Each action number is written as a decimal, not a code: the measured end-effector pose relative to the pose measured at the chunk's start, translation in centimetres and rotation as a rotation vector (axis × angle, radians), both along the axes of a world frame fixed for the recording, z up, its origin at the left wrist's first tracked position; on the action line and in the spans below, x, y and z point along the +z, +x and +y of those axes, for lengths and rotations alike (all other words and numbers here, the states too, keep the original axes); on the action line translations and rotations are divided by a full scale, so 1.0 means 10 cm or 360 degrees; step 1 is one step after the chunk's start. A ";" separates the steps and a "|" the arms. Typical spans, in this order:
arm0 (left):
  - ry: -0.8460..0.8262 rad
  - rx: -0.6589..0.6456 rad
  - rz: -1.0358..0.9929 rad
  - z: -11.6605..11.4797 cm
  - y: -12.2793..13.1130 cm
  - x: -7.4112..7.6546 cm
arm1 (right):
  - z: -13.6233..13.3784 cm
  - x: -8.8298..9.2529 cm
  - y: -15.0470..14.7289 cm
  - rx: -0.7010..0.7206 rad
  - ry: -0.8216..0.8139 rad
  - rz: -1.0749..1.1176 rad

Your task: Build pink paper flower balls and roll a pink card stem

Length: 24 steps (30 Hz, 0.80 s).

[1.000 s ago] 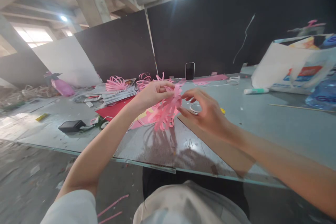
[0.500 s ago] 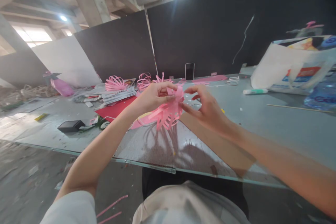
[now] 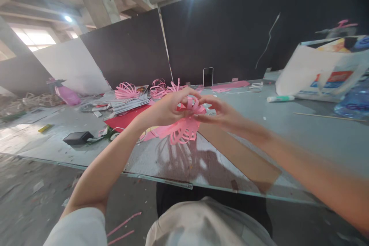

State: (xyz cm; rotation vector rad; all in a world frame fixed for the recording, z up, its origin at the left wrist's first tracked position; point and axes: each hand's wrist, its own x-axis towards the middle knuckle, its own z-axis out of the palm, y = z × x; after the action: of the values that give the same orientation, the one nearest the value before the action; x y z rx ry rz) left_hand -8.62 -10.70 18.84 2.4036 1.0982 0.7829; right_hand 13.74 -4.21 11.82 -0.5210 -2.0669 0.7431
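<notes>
Both my hands hold a pink cut-paper flower (image 3: 184, 127) in the air above the grey table (image 3: 302, 138). My left hand (image 3: 168, 109) pinches its top from the left, fingers closed round the looped strips. My right hand (image 3: 223, 113) meets it from the right, fingertips pressed onto the same top part. The flower's slit strips curl and hang below both hands. Under it a red sheet (image 3: 127, 119) and pink paper lie flat on the table.
Finished pink paper flowers (image 3: 127, 90) sit on a stack of papers at the back left. A phone (image 3: 208, 76) stands against the dark wall. A glue stick (image 3: 280, 98), a white bag (image 3: 317, 73) and a thin stick (image 3: 328, 117) lie to the right. A black box (image 3: 77, 137) lies left.
My hands have closed in on each other and risen slightly. The flower's strips have bent into a rounder, looped shape at the top. My right hand has moved left onto it.
</notes>
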 end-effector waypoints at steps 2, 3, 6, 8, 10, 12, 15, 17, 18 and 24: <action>0.0009 -0.0012 -0.0009 0.01 0.00 -0.01 | 0.01 0.03 -0.01 0.0078 -0.0107 -0.0041; 0.0003 -0.0010 -0.0019 0.02 0.00 -0.02 | 0.02 0.04 -0.01 0.0131 -0.0156 -0.0068; 0.0002 0.0047 0.0000 0.04 -0.01 -0.04 | 0.07 0.07 -0.01 0.0204 -0.0237 -0.0116; 0.0009 0.0088 0.0028 0.05 -0.02 -0.05 | 0.09 0.07 -0.01 0.0186 -0.0249 -0.0127; 0.0032 0.0092 0.0048 0.06 -0.03 -0.06 | 0.10 0.06 -0.01 0.0180 -0.0262 -0.0125; 0.0070 0.0055 0.0091 0.06 -0.04 -0.06 | 0.11 0.05 -0.02 0.0195 -0.0276 -0.0106; 0.0120 0.0001 0.0153 0.07 -0.05 -0.06 | 0.12 0.04 -0.04 0.0213 -0.0298 -0.0062; 0.0133 -0.0016 0.0156 0.08 -0.07 -0.07 | 0.12 0.05 -0.05 0.0237 -0.0320 -0.0056; 0.0141 -0.0027 0.0153 0.10 -0.07 -0.07 | 0.12 0.05 -0.05 0.0252 -0.0333 -0.0060; 0.0140 -0.0096 0.0077 0.17 -0.08 -0.09 | 0.08 0.08 -0.06 0.0254 -0.0447 -0.0082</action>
State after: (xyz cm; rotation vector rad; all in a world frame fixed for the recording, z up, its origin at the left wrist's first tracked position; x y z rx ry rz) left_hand -9.45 -9.04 17.94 2.5287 1.0239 0.7716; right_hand 13.12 -3.39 12.62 -0.5379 -2.0802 1.1356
